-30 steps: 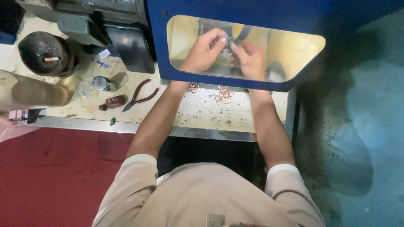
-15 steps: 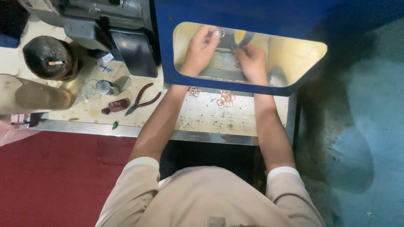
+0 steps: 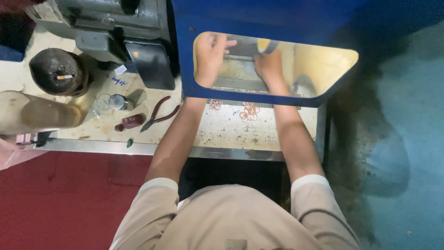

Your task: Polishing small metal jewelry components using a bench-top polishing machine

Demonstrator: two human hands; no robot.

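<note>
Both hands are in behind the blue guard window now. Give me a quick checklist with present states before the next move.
1. Left hand seen through the window: ok, fingers bent over the grey part inside.
2. Right hand seen through the window: ok, just below a yellow-tipped piece.
3. What either hand grips: cannot tell.
4. Copper rings within reach: ok, loose on the bench between the forearms.
5. Pliers out of the way: ok, lying left of the left forearm.
6. Blue guard in place over the work: ok.
</note>
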